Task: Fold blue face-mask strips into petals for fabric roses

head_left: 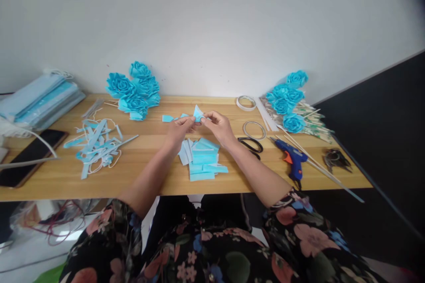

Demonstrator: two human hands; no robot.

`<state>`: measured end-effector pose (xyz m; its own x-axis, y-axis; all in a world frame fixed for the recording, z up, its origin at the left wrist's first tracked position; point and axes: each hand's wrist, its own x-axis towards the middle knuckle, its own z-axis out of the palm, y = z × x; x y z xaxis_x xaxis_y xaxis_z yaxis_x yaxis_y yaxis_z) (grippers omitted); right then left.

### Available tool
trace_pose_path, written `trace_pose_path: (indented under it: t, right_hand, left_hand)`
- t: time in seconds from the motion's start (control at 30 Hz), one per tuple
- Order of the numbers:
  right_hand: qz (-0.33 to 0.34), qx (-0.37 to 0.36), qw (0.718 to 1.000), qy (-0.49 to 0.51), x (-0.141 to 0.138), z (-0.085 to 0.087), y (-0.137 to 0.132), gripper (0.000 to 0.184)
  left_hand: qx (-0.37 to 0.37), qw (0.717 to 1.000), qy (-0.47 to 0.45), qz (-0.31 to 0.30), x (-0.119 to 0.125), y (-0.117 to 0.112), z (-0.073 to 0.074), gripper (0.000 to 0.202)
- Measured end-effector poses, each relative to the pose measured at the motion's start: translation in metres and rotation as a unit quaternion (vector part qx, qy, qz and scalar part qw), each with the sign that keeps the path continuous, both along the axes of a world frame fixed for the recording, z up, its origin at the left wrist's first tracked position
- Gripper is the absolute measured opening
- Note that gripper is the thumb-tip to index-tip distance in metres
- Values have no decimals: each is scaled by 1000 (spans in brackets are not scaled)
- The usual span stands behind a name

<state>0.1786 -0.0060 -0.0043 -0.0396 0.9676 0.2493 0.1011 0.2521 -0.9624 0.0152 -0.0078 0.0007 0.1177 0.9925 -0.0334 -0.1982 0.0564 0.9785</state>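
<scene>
Light-blue sheet material, one small folded piece (198,111): held up at the centre, above the far half of the wooden surface (226,103), its upper end rising to a point.

Left hand (178,132): thumb and fingers pinching the piece at its lower left. Right hand (219,128): thumb and fingers pinching it at the lower right, the tips of both hands close together. Whether the gripped edge is pleated or simply doubled cannot be told for certain, as the fingers cover it.

Step in hand, by judgement: shaping a single piece by folding between the fingertips. Next move, by judgement: calls for one hand to keep the fold pinched while the other turns or creases the free edge, without crushing the point.

Nearby stock: loose blue pieces (168,118) beyond the left hand; a pile of cut blue pieces (203,159) between the forearms, overlapping and uneven.

Left side: a tangle of strips and cords (99,146); a cluster of blue rosettes (134,93) behind it.

Right side: a second group of rosettes (286,97); a white tape roll (246,108); black scissor handles (254,151), partly hidden by the right forearm; a blue glue gun (294,157), lying on its side, apart from both hands.
</scene>
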Motion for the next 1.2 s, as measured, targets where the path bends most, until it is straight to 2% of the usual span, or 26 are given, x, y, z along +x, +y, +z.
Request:
trace_pose_path:
  t: [0.4, 0.77, 0.9, 0.97, 1.1, 1.2]
  right_hand:
    - [-27, -22, 999, -3, -1, -2, 1, 24]
    - [-3, -32, 999, 25, -2, -2, 0, 24]
    - [33, -60, 995, 67, -2, 1, -1, 43]
    - [45, -79, 992, 86, -2, 3, -1, 48]
    - [72, -102, 987, 103, -1, 6, -1, 34]
    - [43, -85, 993, 63, -1, 7, -2, 28]
  left_hand:
    - [18, 999, 41, 10, 2, 0, -1, 37]
    - [23, 998, 52, 10, 3, -2, 2, 33]
    - [17, 998, 54, 13, 3, 0, 1, 37]
    - [18, 998, 59, 12, 3, 1, -1, 39]
    - [30, 997, 78, 3, 3, 0, 0, 38]
    - [46, 995, 93, 1, 5, -4, 4, 35]
